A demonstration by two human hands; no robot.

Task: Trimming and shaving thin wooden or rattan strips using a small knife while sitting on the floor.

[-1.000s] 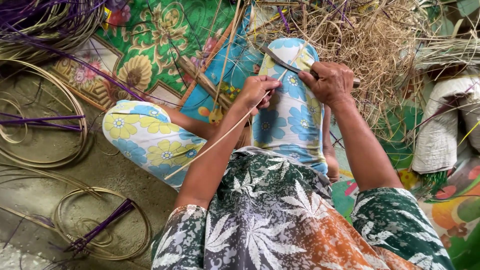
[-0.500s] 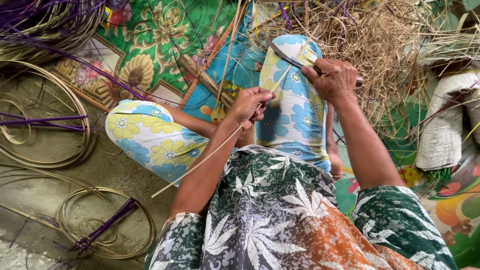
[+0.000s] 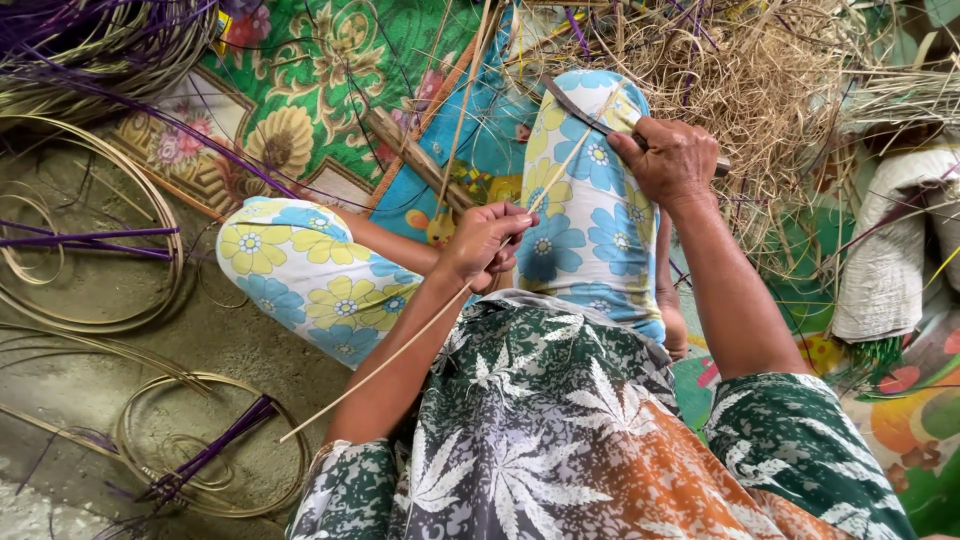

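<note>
A long, thin, pale cane strip (image 3: 400, 345) is pinched between the closed fingers of the left hand (image 3: 487, 240), which is held above the lap, just beside the raised right knee. From that pinch the strip runs down and to the left past the left forearm, its free end hanging over the bare ground, and up and to the right across the knee towards the right hand (image 3: 673, 158). A knife (image 3: 585, 112) with a dark curved blade is gripped in the fist of the right hand, the blade being laid against the upper part of the strip over the floral-patterned trouser leg (image 3: 590, 215). A heap of dry straw-coloured shavings (image 3: 770, 80) is seen beyond the knee, on a colourful patterned mat (image 3: 300, 90). Coils of pale cane (image 3: 95, 260) and bundles of purple-dyed strips (image 3: 210, 455) are spread on the ground at the left, well apart from both hands.
</note>
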